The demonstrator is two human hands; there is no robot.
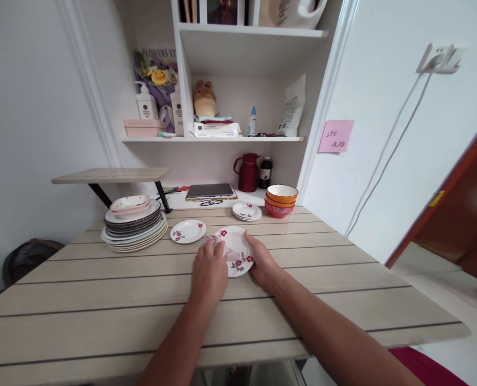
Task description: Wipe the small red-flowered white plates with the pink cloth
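A small white plate with red flowers [236, 239] is tilted up over the middle of the table. Its right rim is gripped by my right hand [262, 260], thumb on the face and the other fingers behind. My left hand [211, 268] presses a pinkish cloth [231, 254] against the plate's left side, fingers bent over the cloth. Just beyond, to the left, a matching flowered plate [187, 231] lies flat. A short stack of the same small plates [247, 212] sits farther back on the right.
Large plates [136, 236] stand stacked at the left, topped by a pink-rimmed dish [129, 204]. Orange and red bowls [281, 201] are stacked at the back right. Behind are a red jug [248, 172], a dark bottle [265, 172], a laptop [209, 190] and a wooden riser [112, 175].
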